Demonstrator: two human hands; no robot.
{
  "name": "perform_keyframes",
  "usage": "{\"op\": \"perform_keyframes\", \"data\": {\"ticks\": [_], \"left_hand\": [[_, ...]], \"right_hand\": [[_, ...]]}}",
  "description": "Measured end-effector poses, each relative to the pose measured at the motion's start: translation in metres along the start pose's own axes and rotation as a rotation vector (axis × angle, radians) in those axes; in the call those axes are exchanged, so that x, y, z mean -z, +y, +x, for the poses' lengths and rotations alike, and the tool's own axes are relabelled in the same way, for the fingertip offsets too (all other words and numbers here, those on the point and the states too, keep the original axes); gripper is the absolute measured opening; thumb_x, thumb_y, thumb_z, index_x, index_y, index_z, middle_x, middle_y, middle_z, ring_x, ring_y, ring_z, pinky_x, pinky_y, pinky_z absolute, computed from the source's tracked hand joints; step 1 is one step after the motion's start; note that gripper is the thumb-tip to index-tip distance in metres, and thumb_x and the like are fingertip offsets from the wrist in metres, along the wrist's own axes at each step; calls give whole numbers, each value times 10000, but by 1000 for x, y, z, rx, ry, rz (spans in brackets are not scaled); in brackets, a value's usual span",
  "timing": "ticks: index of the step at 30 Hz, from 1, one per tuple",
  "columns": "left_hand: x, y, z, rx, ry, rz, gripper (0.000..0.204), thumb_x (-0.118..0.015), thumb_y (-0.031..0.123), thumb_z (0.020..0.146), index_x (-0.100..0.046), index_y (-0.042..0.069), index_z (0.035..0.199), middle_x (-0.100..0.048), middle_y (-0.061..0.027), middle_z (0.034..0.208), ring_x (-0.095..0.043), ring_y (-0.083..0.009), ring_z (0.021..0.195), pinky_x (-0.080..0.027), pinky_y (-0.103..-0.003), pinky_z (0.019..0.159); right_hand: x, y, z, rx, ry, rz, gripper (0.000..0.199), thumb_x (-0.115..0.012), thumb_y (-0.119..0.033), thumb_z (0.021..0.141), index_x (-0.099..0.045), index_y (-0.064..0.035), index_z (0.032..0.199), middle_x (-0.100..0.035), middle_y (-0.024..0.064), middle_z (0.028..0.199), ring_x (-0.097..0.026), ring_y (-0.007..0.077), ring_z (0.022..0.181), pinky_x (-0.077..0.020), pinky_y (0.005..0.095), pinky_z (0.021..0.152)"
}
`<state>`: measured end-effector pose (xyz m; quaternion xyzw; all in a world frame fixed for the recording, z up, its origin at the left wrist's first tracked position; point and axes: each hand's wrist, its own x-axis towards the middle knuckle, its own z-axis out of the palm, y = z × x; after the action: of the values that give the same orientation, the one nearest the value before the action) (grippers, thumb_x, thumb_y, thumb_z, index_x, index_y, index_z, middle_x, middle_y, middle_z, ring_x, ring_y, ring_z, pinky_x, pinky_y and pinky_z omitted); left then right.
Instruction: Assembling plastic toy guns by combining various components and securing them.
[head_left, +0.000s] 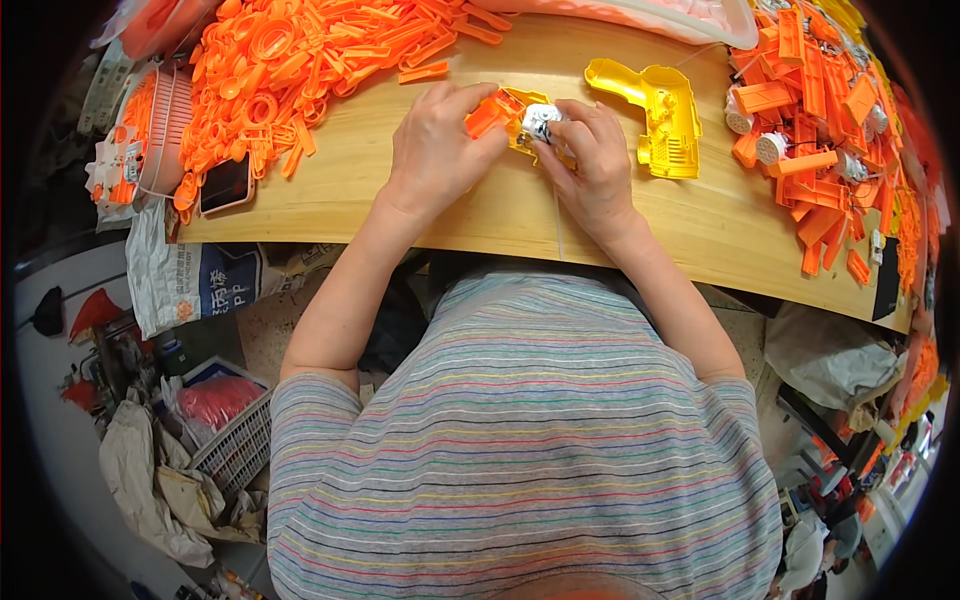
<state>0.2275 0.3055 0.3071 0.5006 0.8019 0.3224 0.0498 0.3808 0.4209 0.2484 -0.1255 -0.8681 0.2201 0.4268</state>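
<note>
Near the middle of the wooden table, my left hand (443,140) is closed on an orange plastic part (490,116), holding it against a yellow shell half (525,148) that my fingers partly hide. My right hand (592,160) pinches a small white mechanism (541,120) with dark bits, set at that shell. A thin pale string (559,225) hangs down from there toward the table's front edge. To the right of my right hand lies another yellow shell half (665,115), shaped like a toy gun, its ribbed inside facing up.
A big heap of orange plastic parts (290,65) covers the back left. Orange parts with white motors (800,150) are piled at the right. A phone (227,186) lies by the left edge. A white-rimmed tray (735,25) stands at the back; a pink basket (168,120) is far left.
</note>
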Motion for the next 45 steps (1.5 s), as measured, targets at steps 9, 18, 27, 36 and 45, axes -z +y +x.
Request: {"op": "perform_keyframes", "data": {"ticks": [9,18,27,36,45], "left_hand": [[-13,-4,-1,5,48,-111,329,-684,199,764,-699,44,1054,-657,-166,949,-656,-331,836,-541,-403,739],[-1,-4,2,-96,-27,-68,354,-699,113,794,-648,-15,1120,-639,-161,937,-627,-239,730,-512,-336,645],[-16,9,9,-32,-45,-231,412,-690,106,816,-591,-45,1186,-620,-164,966,-601,-200,665,-510,-320,627],[3,29,72,-190,9,-241,226,-666,93,813,-646,-9,1013,-624,-206,948,-632,-377,884,-519,-425,773],[-36,30,230,-570,1,113,113,-628,71,821,-697,30,901,-661,-157,935,-656,-323,874,-527,-403,758]], "right_hand": [[0,1,1,-9,9,49,316,-788,-40,724,-577,-22,959,-630,198,1060,-615,367,958,-503,424,867],[3,-1,5,-45,1,71,331,-791,-13,715,-579,-20,969,-610,207,1080,-609,362,962,-520,406,803],[20,25,13,-69,-72,120,331,-786,-1,726,-569,-22,975,-614,195,1111,-603,342,1016,-510,391,844],[23,39,12,-61,-45,136,323,-773,-11,717,-582,-16,978,-597,211,1133,-586,374,1035,-493,422,883],[27,33,15,-31,-59,108,355,-780,20,712,-572,-14,998,-592,206,1160,-587,361,1052,-500,408,875]]}}
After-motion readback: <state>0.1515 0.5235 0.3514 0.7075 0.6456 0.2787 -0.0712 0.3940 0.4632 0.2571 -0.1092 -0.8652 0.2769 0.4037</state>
